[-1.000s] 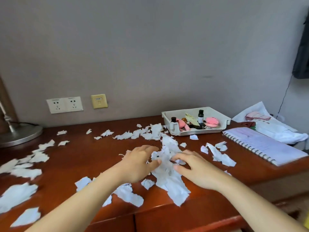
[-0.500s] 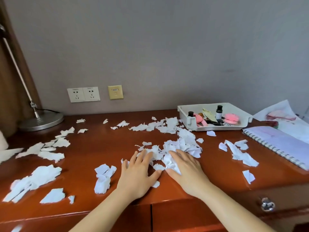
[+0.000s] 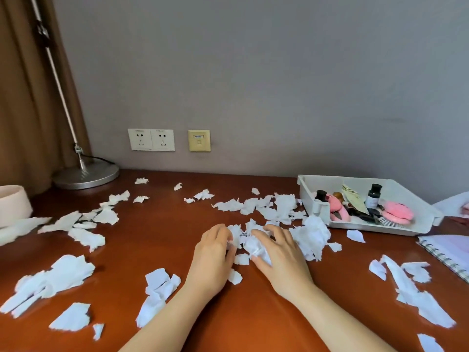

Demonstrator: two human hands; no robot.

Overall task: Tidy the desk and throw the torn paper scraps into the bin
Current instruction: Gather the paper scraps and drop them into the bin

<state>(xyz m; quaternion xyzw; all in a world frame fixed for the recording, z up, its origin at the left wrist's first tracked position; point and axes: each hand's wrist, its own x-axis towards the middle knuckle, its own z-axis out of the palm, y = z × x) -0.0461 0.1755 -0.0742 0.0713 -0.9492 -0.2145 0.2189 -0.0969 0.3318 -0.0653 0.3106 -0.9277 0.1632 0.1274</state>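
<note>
Torn white paper scraps lie all over the reddish-brown desk (image 3: 157, 240). A bunched heap of scraps (image 3: 311, 235) sits at the desk's middle. My left hand (image 3: 212, 257) and my right hand (image 3: 281, 255) rest side by side on the near edge of that heap, fingers curled around a crumpled clump of scraps (image 3: 250, 243) pressed between them. More scraps lie at the far middle (image 3: 253, 205), at the left (image 3: 83, 226), at the near left (image 3: 55, 278) and at the right (image 3: 416, 298). No bin is in view.
A white tray (image 3: 416, 209) with small bottles and pink items stands at the back right. A spiral notebook (image 3: 449, 252) lies at the right edge. A lamp base (image 3: 86, 175) sits at the back left, a pale pink container (image 3: 12, 204) at the far left.
Both hands have slid forward across the desk, raking scraps into a tighter clump between them. The view has turned left, showing more of the lamp and curtain.
</note>
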